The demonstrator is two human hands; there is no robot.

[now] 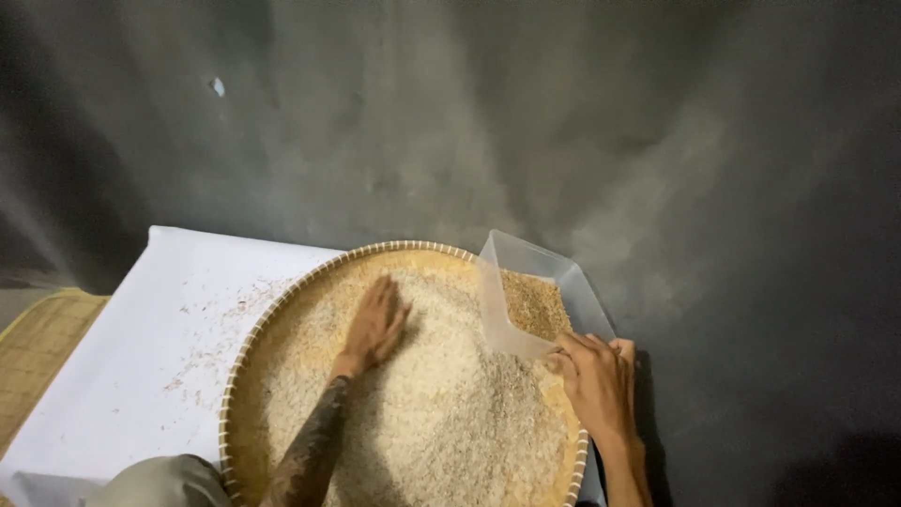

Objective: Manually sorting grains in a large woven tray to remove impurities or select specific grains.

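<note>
A round woven tray (282, 305) holds a wide layer of pale rice grain (432, 422). My left hand (375, 324) lies flat on the grain near the tray's middle, fingers spread and pointing away from me. My right hand (596, 380) grips the near edge of a clear plastic container (516, 272), which is tilted with one side resting on the tray's right rim. Inside the container lies a patch of browner grain (537, 305).
The tray rests on a white sheet (160, 319) sprinkled with loose husks to the left. A woven mat (33, 343) shows at the far left. A dark grey wall (563, 122) fills the background. A knee in grey cloth (160, 481) is at the bottom left.
</note>
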